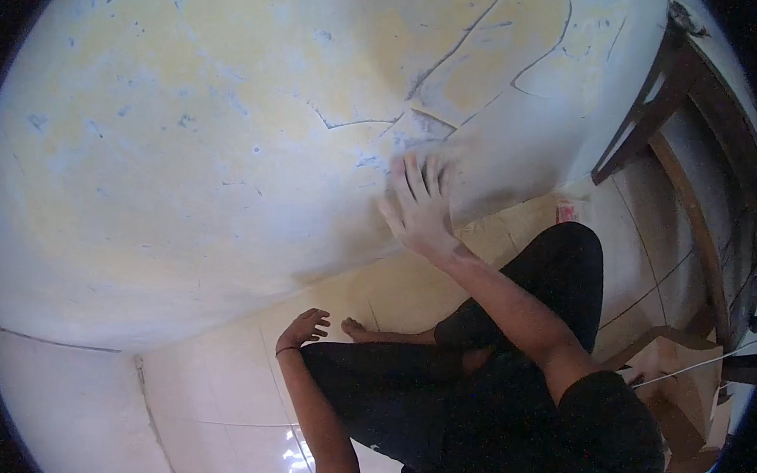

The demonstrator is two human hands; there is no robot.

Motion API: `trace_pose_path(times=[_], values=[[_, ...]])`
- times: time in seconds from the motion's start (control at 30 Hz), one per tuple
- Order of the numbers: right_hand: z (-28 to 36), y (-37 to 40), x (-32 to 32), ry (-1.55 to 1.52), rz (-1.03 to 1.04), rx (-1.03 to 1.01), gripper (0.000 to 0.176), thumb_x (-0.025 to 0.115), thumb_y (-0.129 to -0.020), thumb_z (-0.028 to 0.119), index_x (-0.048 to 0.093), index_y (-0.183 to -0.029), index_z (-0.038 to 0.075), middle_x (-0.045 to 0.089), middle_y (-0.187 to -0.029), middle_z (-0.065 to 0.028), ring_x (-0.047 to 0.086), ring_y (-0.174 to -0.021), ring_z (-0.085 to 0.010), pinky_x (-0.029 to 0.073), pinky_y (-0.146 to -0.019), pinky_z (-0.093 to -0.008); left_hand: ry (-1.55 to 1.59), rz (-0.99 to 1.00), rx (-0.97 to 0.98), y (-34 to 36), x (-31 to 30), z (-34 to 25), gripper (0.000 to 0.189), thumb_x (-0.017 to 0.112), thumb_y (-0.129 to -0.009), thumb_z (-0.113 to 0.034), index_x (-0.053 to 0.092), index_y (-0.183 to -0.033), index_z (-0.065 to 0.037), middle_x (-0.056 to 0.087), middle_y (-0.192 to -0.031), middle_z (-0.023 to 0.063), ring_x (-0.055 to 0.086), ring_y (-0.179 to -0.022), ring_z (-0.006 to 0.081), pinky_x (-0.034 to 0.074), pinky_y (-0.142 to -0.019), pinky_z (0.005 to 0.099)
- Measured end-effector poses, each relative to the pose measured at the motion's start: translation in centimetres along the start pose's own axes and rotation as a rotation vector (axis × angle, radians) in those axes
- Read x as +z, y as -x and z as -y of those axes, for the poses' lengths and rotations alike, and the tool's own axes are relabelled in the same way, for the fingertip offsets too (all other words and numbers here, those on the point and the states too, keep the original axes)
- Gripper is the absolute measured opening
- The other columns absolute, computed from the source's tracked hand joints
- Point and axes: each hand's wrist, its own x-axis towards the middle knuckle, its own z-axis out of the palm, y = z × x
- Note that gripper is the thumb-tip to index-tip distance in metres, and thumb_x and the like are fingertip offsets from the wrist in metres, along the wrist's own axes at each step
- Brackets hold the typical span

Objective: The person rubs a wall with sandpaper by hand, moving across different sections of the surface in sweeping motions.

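Observation:
My right hand, pale and dusty-looking, is raised against the cracked, peeling wall. Its fingers are spread and slightly blurred, just below a chipped patch where several cracks meet. Whether anything lies under the palm is hidden. My left hand hangs beside my bent knee, over the floor, with its fingers apart and nothing in them. A thin dark band circles the left wrist.
A dark wooden piece of furniture stands at the right. Below it is an open cardboard box with a pale cord across it. A small red-and-white packet lies by the wall's foot on the tiled floor.

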Motion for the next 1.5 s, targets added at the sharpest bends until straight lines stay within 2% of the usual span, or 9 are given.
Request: trace_pose_path(times=[0.07, 0.23, 0.43, 0.77, 0.93, 1.03, 1.17, 1.4, 1.5], values=[[1.9, -6.6, -5.6, -0.131, -0.184, -0.024, 0.068, 0.049, -0.091, 0.039, 0.030, -0.143, 0.000, 0.020, -0.151, -0.0218, 0.023, -0.130, -0.0551, 0.012, -0.103, -0.0703, 0.015, -0.003, 0.015, -0.3, 0.3, 0.0, 0.037, 0.043, -0.094, -0.036, 0.055, -0.120, -0.013, 0.063, -0.111, 0.0084, 0.064, -0.090, 0.0207, 0.050, -0.075, 0.0329], [2.1, -14.6, -11.1, -0.047, -0.500, -0.137, 0.068, 0.050, -0.090, 0.038, 0.027, -0.146, 0.006, 0.022, -0.151, -0.0201, 0.021, -0.133, -0.0515, 0.011, -0.105, -0.0688, 0.030, 0.004, 0.022, -1.0, -0.2, 0.1, 0.038, 0.044, -0.094, -0.037, 0.055, -0.121, -0.012, 0.063, -0.110, 0.0089, 0.064, -0.088, 0.0200, 0.051, -0.075, 0.0336], [-3.5, 2.7, 2.4, -0.004, -0.103, -0.039, 0.062, 0.053, -0.089, 0.039, 0.039, -0.142, 0.011, 0.031, -0.149, -0.0103, 0.034, -0.129, -0.0435, 0.017, -0.104, -0.0682, -0.014, 0.031, 0.063, -1.1, -0.3, 0.8, 0.036, 0.044, -0.095, -0.035, 0.055, -0.121, -0.012, 0.063, -0.111, 0.0079, 0.064, -0.086, 0.0194, 0.051, -0.075, 0.0333], [1.5, -11.2, -9.9, -0.071, -0.397, -0.044, 0.062, 0.052, -0.090, 0.039, 0.036, -0.143, 0.010, 0.028, -0.151, -0.0097, 0.031, -0.131, -0.0450, 0.015, -0.103, -0.0704, -0.032, 0.005, 0.002, -1.1, -0.4, 0.4, 0.035, 0.045, -0.095, -0.034, 0.055, -0.121, -0.013, 0.064, -0.110, 0.0068, 0.064, -0.086, 0.0179, 0.051, -0.074, 0.0322], [-3.3, 0.4, 0.2, 0.062, -0.111, -0.086, 0.065, 0.050, -0.091, 0.040, 0.034, -0.143, 0.005, 0.027, -0.150, -0.0178, 0.023, -0.133, -0.0515, 0.014, -0.104, -0.0689, 0.007, -0.030, -0.005, -0.6, 0.2, -0.7, 0.034, 0.045, -0.095, -0.032, 0.055, -0.120, -0.013, 0.063, -0.111, 0.0082, 0.064, -0.086, 0.0185, 0.051, -0.073, 0.0329], [-3.2, 1.6, 0.4, -0.018, -0.104, -0.001, 0.063, 0.053, -0.089, 0.041, 0.038, -0.142, 0.012, 0.031, -0.150, -0.0084, 0.034, -0.130, -0.0439, 0.018, -0.102, -0.0699, 0.002, -0.027, -0.010, -0.3, 0.0, -0.4, 0.035, 0.046, -0.094, -0.032, 0.055, -0.121, -0.012, 0.063, -0.110, 0.0090, 0.063, -0.085, 0.0184, 0.051, -0.073, 0.0329], [0.9, -7.5, -9.1, -0.056, -0.199, -0.012, 0.063, 0.048, -0.092, 0.039, 0.033, -0.143, 0.005, 0.026, -0.150, -0.0171, 0.022, -0.133, -0.0515, 0.013, -0.104, -0.0695, 0.045, 0.035, 0.063, -0.8, -0.2, 1.0, 0.036, 0.047, -0.093, -0.033, 0.055, -0.121, -0.012, 0.063, -0.111, 0.0092, 0.064, -0.084, 0.0187, 0.051, -0.073, 0.0333], [-3.2, 1.2, 1.1, -0.014, -0.162, -0.067, 0.062, 0.052, -0.090, 0.039, 0.036, -0.143, 0.012, 0.029, -0.151, -0.0082, 0.032, -0.130, -0.0447, 0.014, -0.104, -0.0702, 0.046, -0.023, 0.018, -0.4, 0.3, -0.9, 0.035, 0.047, -0.093, -0.032, 0.055, -0.121, -0.012, 0.063, -0.111, 0.0081, 0.064, -0.083, 0.0185, 0.051, -0.073, 0.0327], [-2.0, 0.3, 0.2, -0.061, -0.171, -0.027, 0.059, 0.051, -0.091, 0.038, 0.039, -0.142, 0.011, 0.030, -0.150, -0.0094, 0.034, -0.129, -0.0452, 0.015, -0.104, -0.0700, 0.034, -0.016, -0.001, -1.0, -0.2, -0.4, 0.034, 0.047, -0.094, -0.031, 0.055, -0.120, -0.012, 0.064, -0.110, 0.0081, 0.064, -0.083, 0.0182, 0.051, -0.073, 0.0323]])
